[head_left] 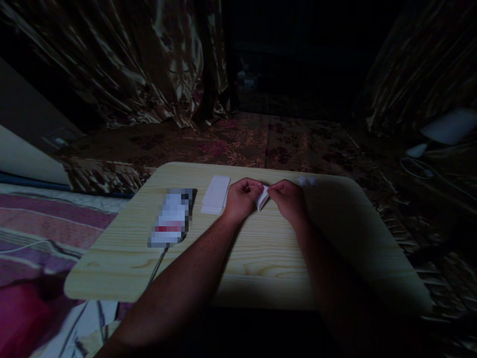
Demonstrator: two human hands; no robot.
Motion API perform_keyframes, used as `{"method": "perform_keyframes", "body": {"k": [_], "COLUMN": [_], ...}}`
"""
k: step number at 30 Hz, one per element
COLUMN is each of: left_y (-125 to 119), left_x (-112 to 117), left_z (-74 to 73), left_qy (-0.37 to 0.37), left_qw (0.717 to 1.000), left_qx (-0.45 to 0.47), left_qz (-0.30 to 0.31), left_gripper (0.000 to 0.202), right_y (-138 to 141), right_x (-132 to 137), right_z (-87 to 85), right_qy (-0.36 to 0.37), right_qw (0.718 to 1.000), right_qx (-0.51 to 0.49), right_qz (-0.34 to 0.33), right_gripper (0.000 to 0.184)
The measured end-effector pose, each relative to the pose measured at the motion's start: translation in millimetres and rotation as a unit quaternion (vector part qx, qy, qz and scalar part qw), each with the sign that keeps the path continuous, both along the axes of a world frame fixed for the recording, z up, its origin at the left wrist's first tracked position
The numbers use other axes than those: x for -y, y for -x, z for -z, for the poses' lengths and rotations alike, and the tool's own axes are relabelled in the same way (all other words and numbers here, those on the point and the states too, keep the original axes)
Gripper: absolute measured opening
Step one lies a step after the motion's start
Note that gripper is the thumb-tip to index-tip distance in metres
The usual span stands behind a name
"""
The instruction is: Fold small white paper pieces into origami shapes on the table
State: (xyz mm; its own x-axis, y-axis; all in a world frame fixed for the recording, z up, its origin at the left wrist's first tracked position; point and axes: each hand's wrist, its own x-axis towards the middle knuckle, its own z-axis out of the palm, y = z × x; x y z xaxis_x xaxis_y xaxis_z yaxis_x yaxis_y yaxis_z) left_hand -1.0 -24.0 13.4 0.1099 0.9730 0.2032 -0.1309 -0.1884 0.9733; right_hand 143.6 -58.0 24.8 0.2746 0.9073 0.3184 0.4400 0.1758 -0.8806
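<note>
Between my two hands is a small folded piece of white paper (262, 199), raised over the far half of a pale wooden table (268, 263). The fingers of my left hand (243, 198) pinch its left side. My right hand (288, 198) grips the right edge with thumb and fingertips. Just left of my left hand lies a stack of white paper strips (216, 194). Beyond my right hand, near the far edge, sit two small folded white paper pieces (307, 181); their exact shape is too dim to make out.
A phone with a blurred screen (171, 216) lies on the table's left, a cable (156, 266) running from its near end. Striped bedding (44, 219) borders the table on the left. Patterned curtains (167, 59) hang behind, and a white lamp (449, 127) stands at right.
</note>
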Motion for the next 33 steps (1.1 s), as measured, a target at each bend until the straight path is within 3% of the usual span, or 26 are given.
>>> {"method": "perform_keyframes", "body": {"k": [27,33], "left_y": [-2.6,-2.4], "left_x": [8.2,5.8], "left_z": [-10.4,-7.8], "left_qy": [0.035,0.032], "left_qw": [0.999,0.999], "left_qx": [0.030,0.031], "left_qz": [0.012,-0.009], "left_gripper": [0.025,0.026], "right_y": [2.7,2.9], "right_x": [-2.1,-3.0], "right_z": [3.0,2.8], "right_qy": [-0.019,-0.015], "right_qw": [0.999,0.993], "right_qx": [-0.043,-0.117], "right_qz": [-0.013,-0.028], "right_gripper": [0.007,0.015]}}
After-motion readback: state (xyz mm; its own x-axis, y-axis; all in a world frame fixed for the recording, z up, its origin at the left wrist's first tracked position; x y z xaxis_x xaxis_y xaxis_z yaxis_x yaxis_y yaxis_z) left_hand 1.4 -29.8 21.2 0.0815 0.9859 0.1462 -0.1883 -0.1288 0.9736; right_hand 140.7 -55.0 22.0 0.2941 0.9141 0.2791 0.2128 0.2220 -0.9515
